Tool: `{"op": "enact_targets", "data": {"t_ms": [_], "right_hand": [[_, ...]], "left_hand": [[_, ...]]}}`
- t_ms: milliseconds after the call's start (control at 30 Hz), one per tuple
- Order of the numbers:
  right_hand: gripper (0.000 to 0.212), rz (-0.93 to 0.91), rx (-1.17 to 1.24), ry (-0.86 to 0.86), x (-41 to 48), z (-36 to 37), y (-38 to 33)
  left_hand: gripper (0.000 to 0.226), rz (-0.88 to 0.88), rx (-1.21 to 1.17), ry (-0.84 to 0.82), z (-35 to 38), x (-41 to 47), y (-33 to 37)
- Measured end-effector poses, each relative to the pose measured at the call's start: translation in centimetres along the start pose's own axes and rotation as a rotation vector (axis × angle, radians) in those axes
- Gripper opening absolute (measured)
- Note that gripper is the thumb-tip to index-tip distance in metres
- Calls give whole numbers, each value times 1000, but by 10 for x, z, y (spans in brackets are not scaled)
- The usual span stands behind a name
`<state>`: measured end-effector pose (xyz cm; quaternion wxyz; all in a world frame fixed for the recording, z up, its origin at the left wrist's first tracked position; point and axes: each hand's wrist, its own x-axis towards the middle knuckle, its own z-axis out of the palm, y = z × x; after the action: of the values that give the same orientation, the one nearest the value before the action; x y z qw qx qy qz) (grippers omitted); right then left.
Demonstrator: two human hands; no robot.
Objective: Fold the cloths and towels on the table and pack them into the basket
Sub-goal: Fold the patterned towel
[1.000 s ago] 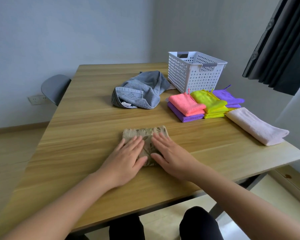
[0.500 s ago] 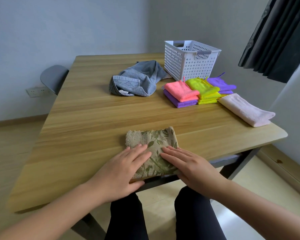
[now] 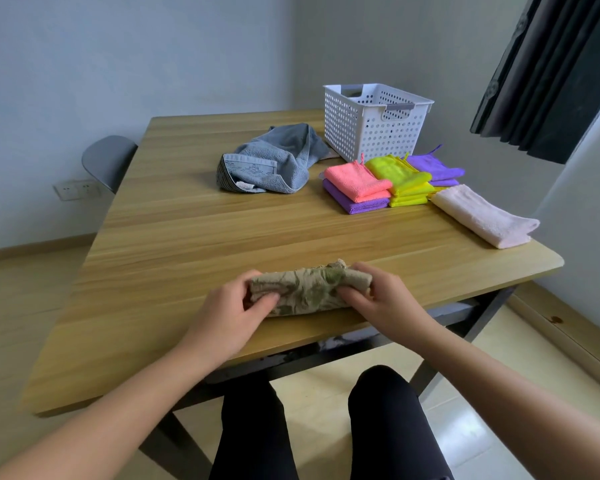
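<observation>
A beige towel with a green leaf pattern (image 3: 307, 289) lies folded into a narrow bundle near the table's front edge. My left hand (image 3: 236, 306) grips its left end, and my right hand (image 3: 378, 296) grips its right end. A crumpled grey towel (image 3: 274, 161) lies unfolded at the back middle. The white perforated basket (image 3: 371, 129) stands at the back right. In front of it sit folded cloths: pink on purple (image 3: 355, 183), yellow-green (image 3: 400, 178), purple (image 3: 433, 166). A folded pale pink towel (image 3: 482, 216) lies at the right edge.
The wooden table (image 3: 187, 237) has bare surface at the left and middle. A grey chair (image 3: 108, 161) stands behind the table's left side. A dark curtain (image 3: 551, 74) hangs at the upper right. My legs show below the table's front edge.
Both hands lay flat on the leaf towel before; now they grip its two ends, and the towel is folded over into a narrower bundle. The camera has tilted down and back.
</observation>
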<state>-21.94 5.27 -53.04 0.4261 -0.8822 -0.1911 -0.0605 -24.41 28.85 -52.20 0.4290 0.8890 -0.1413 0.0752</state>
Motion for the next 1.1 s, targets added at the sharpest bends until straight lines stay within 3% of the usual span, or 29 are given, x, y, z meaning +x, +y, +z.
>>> {"op": "enact_targets", "data": {"t_ms": [67,167,267,367,467,533,600,733,800,967,1100], "right_hand": [[5,80,-32,56,14,4,-4],[12,173,-125,108,31,13,-8],[28,263,-315,151,40,23,-11],[29,302,-473,176,45,29,-14],[29,210,-330,176,43,25,-13],[26,114,-130,138,33,16,-9],[24,-22,-24,98,19,5,-3],[29,-412,-174,37,0,-5,16],[33,-488,-302,-57,-9,-6,22],[26,-430,-401,-183,-8,-2,19],[51,-235,-362,-274,-1,-5,10]], "left_hand": [[8,-96,-1,58,3,9,1],[30,-199,41,150,11,21,3],[25,-195,133,240,20,34,4],[24,-193,256,308,28,41,3],[27,-139,68,311,23,37,-2],[32,-14,-67,252,13,27,-7],[41,157,17,152,2,11,-12],[50,408,253,0,-10,-13,-25],[61,440,365,-130,-14,-20,-29],[70,351,515,-291,-17,2,-37],[85,219,506,-391,-29,34,-33]]}}
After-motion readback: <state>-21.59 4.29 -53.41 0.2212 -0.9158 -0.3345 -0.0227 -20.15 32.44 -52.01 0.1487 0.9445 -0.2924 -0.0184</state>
